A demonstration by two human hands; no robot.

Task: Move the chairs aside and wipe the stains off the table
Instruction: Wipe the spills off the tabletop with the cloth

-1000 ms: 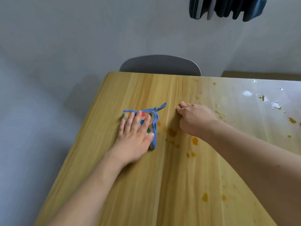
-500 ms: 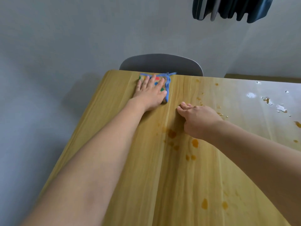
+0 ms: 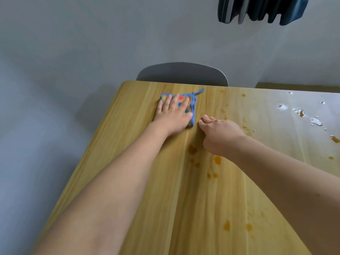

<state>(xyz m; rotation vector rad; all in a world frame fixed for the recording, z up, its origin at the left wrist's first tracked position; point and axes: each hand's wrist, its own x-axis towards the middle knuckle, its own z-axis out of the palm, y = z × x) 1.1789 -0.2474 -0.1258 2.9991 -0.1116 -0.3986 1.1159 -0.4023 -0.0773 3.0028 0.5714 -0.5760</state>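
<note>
A folded cloth (image 3: 191, 105) with coloured dots and a blue hem lies on the wooden table (image 3: 128, 144) near its far left corner. My left hand (image 3: 173, 115) presses flat on it with straight, spread fingers. Just to its right my right hand (image 3: 219, 135) rests on the table as a fist with nothing in it. Orange stains (image 3: 218, 160) dot the wood below my right hand and further toward me. White and orange blotches (image 3: 301, 113) mark the glossy right side.
A grey chair back (image 3: 182, 73) stands against the table's far edge. Dark blue fabric (image 3: 261, 10) hangs at the top right. Grey floor lies to the left of the table. A brown strip of furniture (image 3: 298, 87) shows past the far right edge.
My left hand pushed the cloth to the table's far edge, then drew it a little back toward me. My right fist has stayed in place.
</note>
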